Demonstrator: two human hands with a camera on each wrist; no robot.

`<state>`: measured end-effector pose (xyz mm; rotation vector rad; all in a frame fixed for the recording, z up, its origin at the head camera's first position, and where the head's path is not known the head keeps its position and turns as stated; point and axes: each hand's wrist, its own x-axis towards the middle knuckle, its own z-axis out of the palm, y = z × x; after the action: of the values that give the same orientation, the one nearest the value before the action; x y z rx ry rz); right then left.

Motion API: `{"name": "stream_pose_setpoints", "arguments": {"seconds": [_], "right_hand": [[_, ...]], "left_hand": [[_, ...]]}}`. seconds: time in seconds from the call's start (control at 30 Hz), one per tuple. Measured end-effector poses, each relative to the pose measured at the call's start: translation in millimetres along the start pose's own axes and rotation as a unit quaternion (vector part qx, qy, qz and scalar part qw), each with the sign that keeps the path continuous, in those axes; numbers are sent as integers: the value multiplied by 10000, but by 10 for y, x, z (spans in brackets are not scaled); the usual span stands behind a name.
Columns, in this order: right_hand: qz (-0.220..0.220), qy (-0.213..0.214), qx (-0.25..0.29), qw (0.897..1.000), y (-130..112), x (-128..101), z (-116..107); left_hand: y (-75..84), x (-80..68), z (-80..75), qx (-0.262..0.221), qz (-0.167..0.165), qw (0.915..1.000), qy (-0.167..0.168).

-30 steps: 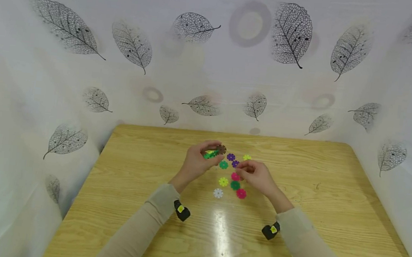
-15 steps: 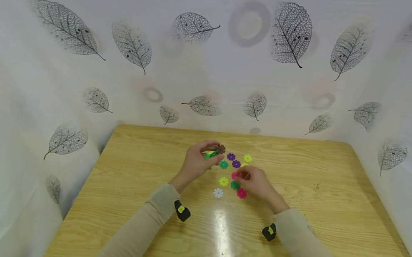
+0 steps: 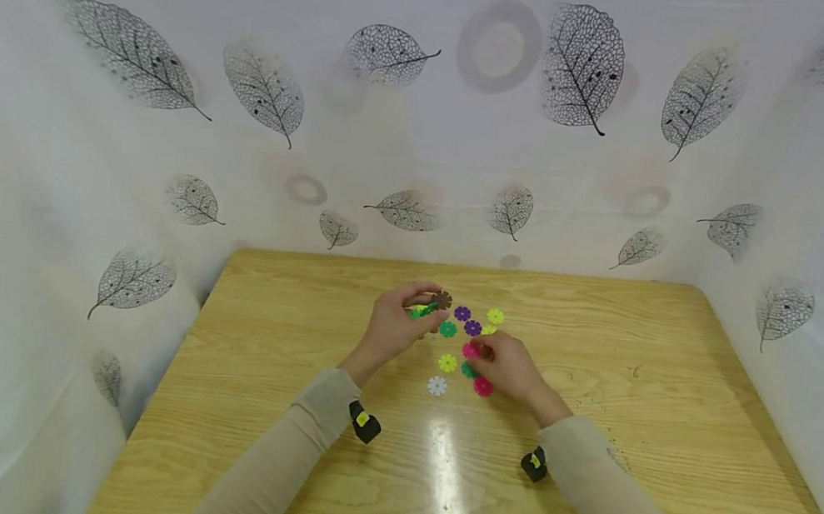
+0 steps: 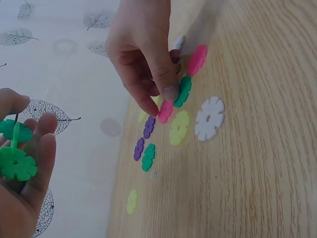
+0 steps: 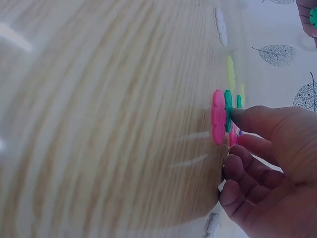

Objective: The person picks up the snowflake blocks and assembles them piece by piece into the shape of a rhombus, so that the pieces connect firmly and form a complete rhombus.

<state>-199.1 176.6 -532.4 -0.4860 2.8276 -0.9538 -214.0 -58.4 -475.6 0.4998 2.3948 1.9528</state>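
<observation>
In the head view, my left hand point(image 3: 393, 322) holds a joined cluster of snowflake discs above the table's far part. Its brown disc point(image 3: 442, 299) stands out beyond the fingertips, and green discs point(image 4: 17, 163) show between thumb and fingers in the left wrist view. My right hand point(image 3: 509, 368) is low at the loose discs, thumb and forefinger pinching a pink disc point(image 3: 472, 350) at its edges. The thumb overlaps a dark green disc point(image 4: 183, 91) beside it. Another pink disc point(image 3: 484, 387) lies just nearer the person.
Loose discs lie around the right hand: white point(image 3: 437, 386), yellow point(image 3: 448, 363), green point(image 3: 447, 329), two purple, including one purple disc point(image 3: 462, 313), and a far yellow disc point(image 3: 495, 316). The wooden table point(image 3: 268, 476) meets a leaf-printed curtain point(image 3: 424, 141) at its back.
My right hand has moved slightly nearer the person and left, coming down around the pink disc and partly covering the dark green one. The left hand stays put with its cluster.
</observation>
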Motion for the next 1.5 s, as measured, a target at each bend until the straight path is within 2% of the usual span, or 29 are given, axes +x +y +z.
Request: {"name": "stream_pose_setpoints", "arguments": {"seconds": [0.27, 0.4, 0.53, 0.57, 0.77, 0.8, 1.07, 1.33, 1.5], "right_hand": [[-36, -50, -119, 9999, 4, 41, 8], [112, -98, -75, 9999, -2, 56, 1], [330, -99, 150, 9993, -7, 73, -11], [384, -87, 252, 9989, -10, 76, -14], [563, 118, 700, 9959, 6, 66, -46], [559, 159, 730, 9956, 13, 64, -58], [334, 531, 952, 9935, 2, 76, -224], [281, 764, 1302, 9881, -144, 94, -381], [56, 938, 1547, 9835, -210, 103, -421]], "left_hand": [[3, 10, 5, 69, -30, 9999, -125], [1, 9, 4, -9, -68, 9999, -145], [-10, 15, -11, -121, -136, 9998, -108], [31, 7, -16, -124, -188, 9997, -90], [10, 10, -26, -166, -167, 9997, -38], [-38, 21, -27, -171, -119, 9998, -38], [-48, 8, -39, -73, -48, 9999, -76], [-71, 10, -38, 1, -80, 9999, -85], [-77, 14, -36, -81, -102, 9998, -117]]}}
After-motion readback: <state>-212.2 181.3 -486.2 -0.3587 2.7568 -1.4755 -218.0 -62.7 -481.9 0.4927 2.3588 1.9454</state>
